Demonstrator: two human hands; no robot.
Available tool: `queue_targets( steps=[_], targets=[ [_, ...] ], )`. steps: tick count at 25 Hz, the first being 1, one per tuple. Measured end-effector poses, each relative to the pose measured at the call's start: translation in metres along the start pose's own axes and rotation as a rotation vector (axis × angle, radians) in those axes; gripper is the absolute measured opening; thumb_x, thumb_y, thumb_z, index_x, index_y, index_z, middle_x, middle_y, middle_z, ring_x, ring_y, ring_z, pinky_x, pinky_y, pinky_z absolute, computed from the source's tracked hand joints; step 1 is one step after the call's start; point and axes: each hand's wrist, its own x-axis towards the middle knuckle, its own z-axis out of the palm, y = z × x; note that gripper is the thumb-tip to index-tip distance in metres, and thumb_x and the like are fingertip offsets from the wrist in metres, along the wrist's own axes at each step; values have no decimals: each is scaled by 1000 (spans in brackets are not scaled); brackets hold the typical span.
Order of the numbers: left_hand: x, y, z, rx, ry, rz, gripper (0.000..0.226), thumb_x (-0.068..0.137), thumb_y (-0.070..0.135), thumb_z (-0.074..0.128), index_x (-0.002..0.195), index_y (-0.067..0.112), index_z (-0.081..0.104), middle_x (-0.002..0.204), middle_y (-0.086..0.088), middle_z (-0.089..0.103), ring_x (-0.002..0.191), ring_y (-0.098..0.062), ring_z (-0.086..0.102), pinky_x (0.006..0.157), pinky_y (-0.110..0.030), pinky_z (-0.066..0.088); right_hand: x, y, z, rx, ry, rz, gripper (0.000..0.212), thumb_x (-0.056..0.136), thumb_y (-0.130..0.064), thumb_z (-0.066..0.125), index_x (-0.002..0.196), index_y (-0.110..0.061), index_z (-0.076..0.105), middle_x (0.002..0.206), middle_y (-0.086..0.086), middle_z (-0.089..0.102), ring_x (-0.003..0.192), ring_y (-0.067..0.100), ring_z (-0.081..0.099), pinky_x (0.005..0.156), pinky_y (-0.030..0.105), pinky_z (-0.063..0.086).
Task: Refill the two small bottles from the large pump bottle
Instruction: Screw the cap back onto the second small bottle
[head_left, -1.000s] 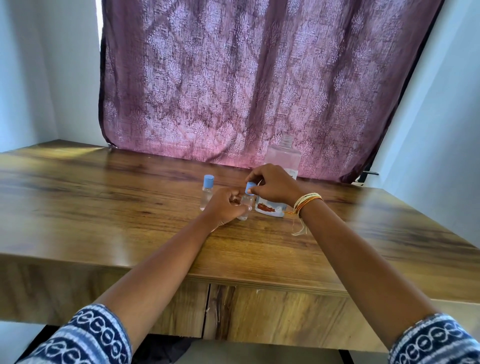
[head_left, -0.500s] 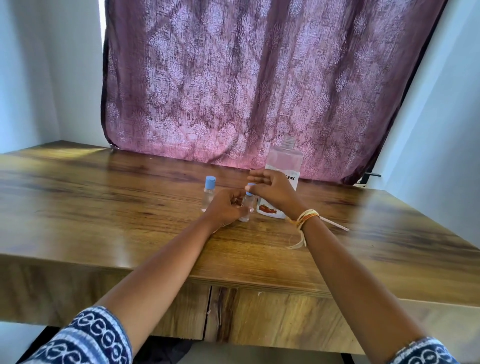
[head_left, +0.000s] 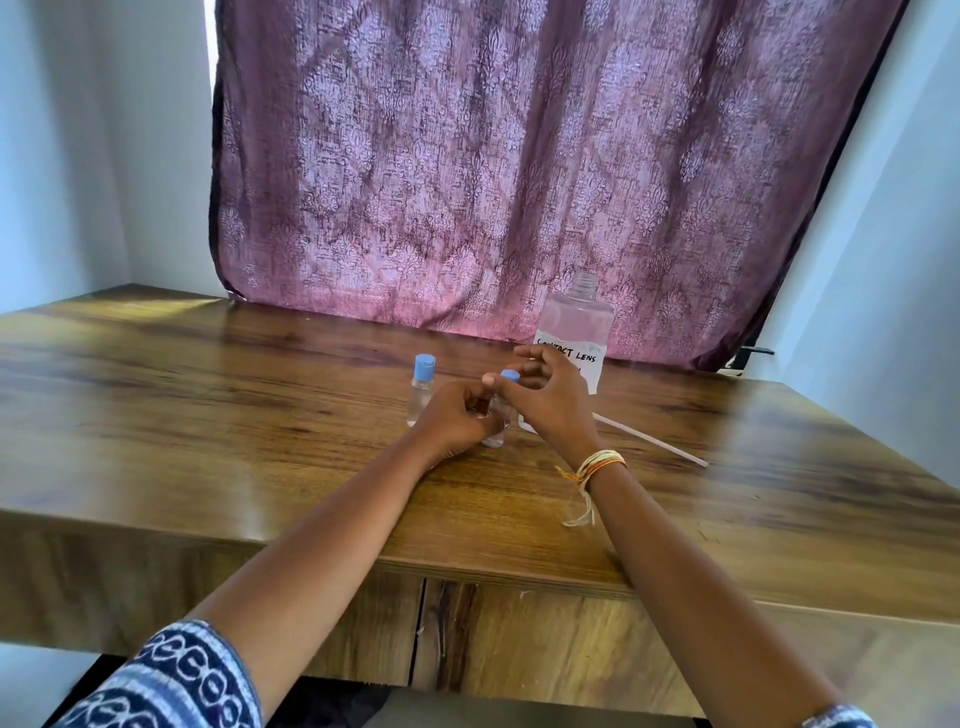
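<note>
Just before the big bottle (head_left: 575, 332) on the desk (head_left: 208, 415), my left grip (head_left: 452, 423) holds a small bottle (head_left: 497, 423) while my right grip (head_left: 545, 397) pinches its blue cap (head_left: 510, 376); uncapping step, twisting off comes next.

L hand (head_left: 454, 421) curled, gripping; R hand (head_left: 550, 402) fingers (head_left: 530, 353) spread, thumb pinching; both arms extended.

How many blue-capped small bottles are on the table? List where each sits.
2. One small bottle stands free, left of the hands; the other bottle is gripped by the left hand, right hand at its cap.
</note>
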Motion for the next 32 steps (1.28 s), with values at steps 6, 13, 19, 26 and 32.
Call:
queue_targets(
  steps=[6,13,19,26,32],
  targets=[
    [0,1,1,-38,-12,17,23,79,4,71,102,9,71,97,-9,74,89,-14,66,86,-34,52,-5,9,-4,187,-39,46,40,77,-4,76,114,-7,62,99,14,72,76,4,67,60,12,49],
    [-1,3,1,-45,-14,-3,24,79,6,73,103,7,71,99,-11,74,90,-16,66,89,-38,52,-1,14,-6,253,-133,107,47,85,10,60,130,1,52,111,15,67,64,-8,64,54,9,46],
    [-2,3,0,-23,-10,18,22,80,6,72,101,8,71,96,-7,74,88,-13,66,86,-33,52,-1,16,-5,256,-105,100,51,76,3,75,124,1,58,100,14,71,70,-3,66,57,10,47],
    [-4,7,0,-35,-15,-3,22,80,4,72,101,10,71,90,2,71,80,-3,64,78,-17,50,1,14,-7,322,-215,107,46,85,11,59,130,1,52,116,18,66,82,6,67,63,13,51],
    [-4,4,-1,-38,-27,-5,19,79,7,72,95,17,73,87,5,73,82,-4,67,80,-22,52,-2,12,-6,345,-189,103,50,80,2,71,127,-6,56,104,14,69,87,15,67,69,21,54]
  ],
)
